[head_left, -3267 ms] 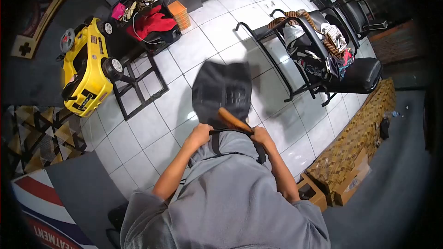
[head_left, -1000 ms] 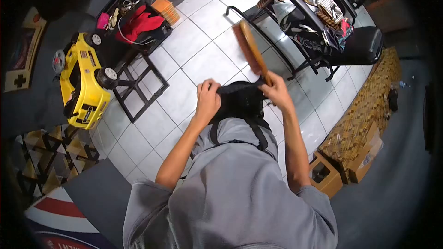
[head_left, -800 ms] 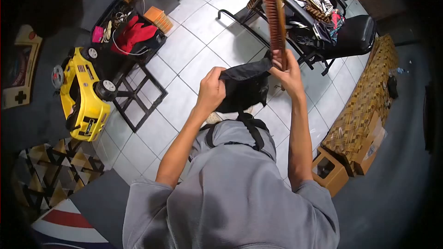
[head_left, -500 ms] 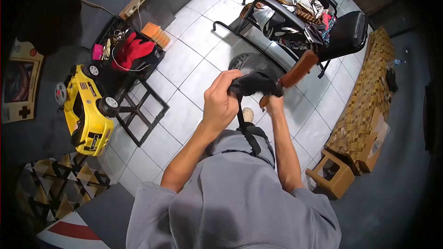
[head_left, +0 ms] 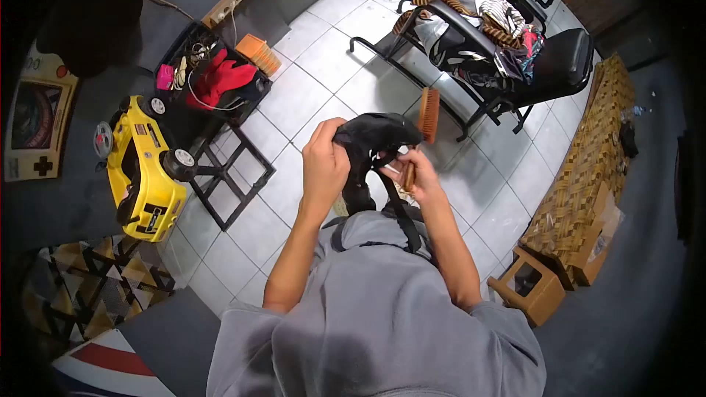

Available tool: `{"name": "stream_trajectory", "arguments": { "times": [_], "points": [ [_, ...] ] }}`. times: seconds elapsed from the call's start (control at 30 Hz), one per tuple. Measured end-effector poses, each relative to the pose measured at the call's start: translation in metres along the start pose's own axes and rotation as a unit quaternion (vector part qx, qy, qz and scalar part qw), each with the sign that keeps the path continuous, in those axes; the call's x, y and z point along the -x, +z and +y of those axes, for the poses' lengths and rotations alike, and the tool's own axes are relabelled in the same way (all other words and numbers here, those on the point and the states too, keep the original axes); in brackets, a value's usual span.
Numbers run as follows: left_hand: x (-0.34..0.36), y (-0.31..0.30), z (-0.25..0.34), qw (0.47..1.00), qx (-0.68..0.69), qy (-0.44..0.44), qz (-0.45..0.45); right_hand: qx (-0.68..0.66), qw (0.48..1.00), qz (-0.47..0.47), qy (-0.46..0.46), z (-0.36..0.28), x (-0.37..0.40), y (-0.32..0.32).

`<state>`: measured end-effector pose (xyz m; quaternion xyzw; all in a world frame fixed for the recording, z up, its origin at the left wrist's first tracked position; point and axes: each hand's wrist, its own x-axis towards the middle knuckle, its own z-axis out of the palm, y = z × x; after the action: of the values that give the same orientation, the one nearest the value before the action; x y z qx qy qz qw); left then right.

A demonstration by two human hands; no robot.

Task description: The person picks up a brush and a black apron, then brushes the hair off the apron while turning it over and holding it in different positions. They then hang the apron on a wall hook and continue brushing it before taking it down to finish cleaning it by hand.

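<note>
In the head view, my left hand (head_left: 326, 163) is closed on the left edge of a black cloth item (head_left: 379, 132), held up in front of my waist. A black strap (head_left: 397, 209) runs from below it toward my lap; the item's exact kind does not show. My right hand (head_left: 421, 176) grips the wooden handle of a brush (head_left: 429, 114), whose orange-brown bristles stand just beyond the item's right edge. The fingers of that hand are close under the cloth, and part of the handle is hidden.
A black chair (head_left: 562, 66) piled with clothes (head_left: 507, 29) stands ahead on the right. At left are a yellow toy car (head_left: 151, 176), a black crate (head_left: 250, 95) with a red cloth, and an orange-bristled brush (head_left: 259, 55). A woven mat box (head_left: 573, 169) and cardboard box (head_left: 529, 283) line the right.
The brush has swung left and turned so its bristles show. My left hand and the black item have moved left, and the item now hangs more open to view.
</note>
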<state>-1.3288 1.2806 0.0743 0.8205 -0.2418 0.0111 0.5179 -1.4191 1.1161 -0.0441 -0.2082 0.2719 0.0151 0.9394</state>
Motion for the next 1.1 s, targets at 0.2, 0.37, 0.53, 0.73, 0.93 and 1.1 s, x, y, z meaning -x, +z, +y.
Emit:
{"name": "stream_trajectory", "arguments": {
  "times": [0.2,0.37,0.53,0.73,0.93,1.1],
  "points": [
    [0.014,0.013,-0.041,0.987,0.023,-0.049,-0.153,-0.068,0.980,-0.155,-0.107,-0.043,0.064,0.083],
    [0.029,0.024,-0.060,0.919,0.092,-0.007,-0.382,-0.004,0.953,-0.258,-0.160,-0.070,0.080,0.121],
    [0.063,0.032,-0.076,0.786,0.409,-0.078,-0.457,0.203,0.939,-0.171,-0.216,-0.080,0.052,0.125],
    [0.060,0.026,-0.021,0.782,0.431,-0.147,-0.424,0.549,0.814,-0.023,-0.186,-0.083,0.042,0.092],
    [0.056,0.018,-0.034,0.645,0.624,-0.295,-0.328,0.610,0.755,0.009,-0.241,-0.081,0.071,0.055],
    [0.049,0.019,-0.034,0.585,0.691,-0.287,-0.312,0.634,0.763,0.010,-0.125,-0.050,0.087,0.018]
  ]
}}
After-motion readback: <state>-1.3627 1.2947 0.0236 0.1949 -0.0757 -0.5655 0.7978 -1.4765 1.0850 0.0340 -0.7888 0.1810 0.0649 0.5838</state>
